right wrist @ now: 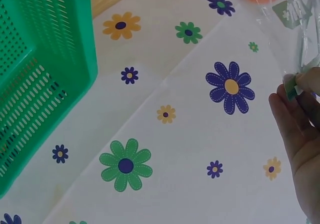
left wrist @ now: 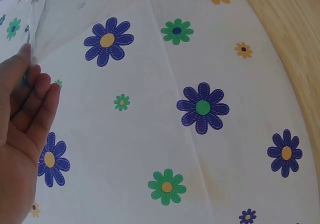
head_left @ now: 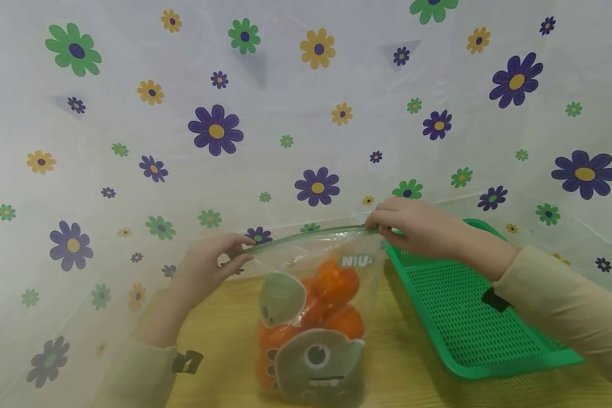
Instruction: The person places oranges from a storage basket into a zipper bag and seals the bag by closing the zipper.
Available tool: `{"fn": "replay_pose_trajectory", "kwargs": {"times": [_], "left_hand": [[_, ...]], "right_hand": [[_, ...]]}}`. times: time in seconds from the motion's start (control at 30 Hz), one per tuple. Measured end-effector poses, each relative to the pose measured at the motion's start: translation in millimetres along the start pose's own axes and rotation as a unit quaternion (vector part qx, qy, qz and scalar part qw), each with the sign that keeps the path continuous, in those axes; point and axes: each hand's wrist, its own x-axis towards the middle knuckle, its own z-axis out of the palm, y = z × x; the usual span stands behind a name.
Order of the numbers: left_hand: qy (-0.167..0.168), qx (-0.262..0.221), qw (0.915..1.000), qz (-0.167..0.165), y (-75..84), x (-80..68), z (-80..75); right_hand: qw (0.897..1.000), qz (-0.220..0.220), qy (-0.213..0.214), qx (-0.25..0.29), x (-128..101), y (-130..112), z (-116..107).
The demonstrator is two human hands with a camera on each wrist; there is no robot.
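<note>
A clear zip bag (head_left: 313,249) with a green top strip and a one-eyed monster print stands upright in the middle of the head view. Several orange, round fruits (head_left: 338,281) show through its plastic; their exact kind is blurred. My left hand (head_left: 204,272) pinches the left end of the bag's top edge between thumb and fingers. At the other end, my right hand (head_left: 413,224) pinches the top corner by the green strip. In the right wrist view that hand (right wrist: 302,109) grips the corner with thumb over fingers. The strip is stretched between both hands.
A green plastic basket (head_left: 469,317) with slotted sides sits to the right, under my right forearm. The wooden tabletop (head_left: 214,340) lies beneath the bag. A white flowered sheet (head_left: 265,141) hangs behind and at both sides.
</note>
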Motion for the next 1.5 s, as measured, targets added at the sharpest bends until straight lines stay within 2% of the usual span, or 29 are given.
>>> {"fn": "replay_pose_trajectory", "kwargs": {"times": [0.27,0.43,0.57,0.7,0.97,1.1,1.2,1.3,1.37,1.5], "left_hand": [[0.034,-0.002,0.9994,0.001,0.5,4.7,-12.5],[0.032,-0.019,0.9991,-0.023,4.9,8.6,-20.2],[0.025,-0.048,0.9974,-0.047,8.8,9.5,-22.4],[0.021,-0.106,0.9916,-0.072,10.9,9.7,-20.5],[0.016,-0.216,0.9671,-0.133,11.2,10.8,-17.5],[0.009,-0.260,0.9470,-0.189,10.5,10.7,-17.2],[0.009,-0.292,0.9254,-0.241,10.5,10.9,-16.5],[0.009,-0.319,0.9055,-0.279,9.2,10.7,-14.7],[0.009,-0.336,0.8950,-0.293,7.9,10.2,-13.7],[0.004,-0.361,0.8840,-0.297,6.3,8.3,-11.5]], "right_hand": [[0.999,0.030,0.001,0.026,6,1,-13],[0.996,0.070,0.003,0.064,5,1,-18],[0.989,0.092,0.010,0.112,4,3,-20],[0.979,0.120,0.018,0.165,3,2,-24],[0.933,0.213,0.000,0.289,0,1,-26],[0.910,0.244,-0.010,0.336,0,0,-25],[0.891,0.266,-0.018,0.367,-1,0,-24],[0.872,0.290,-0.024,0.392,-2,1,-20],[0.860,0.305,-0.024,0.408,-3,2,-16],[0.827,0.337,-0.022,0.450,-3,2,-10]]}}
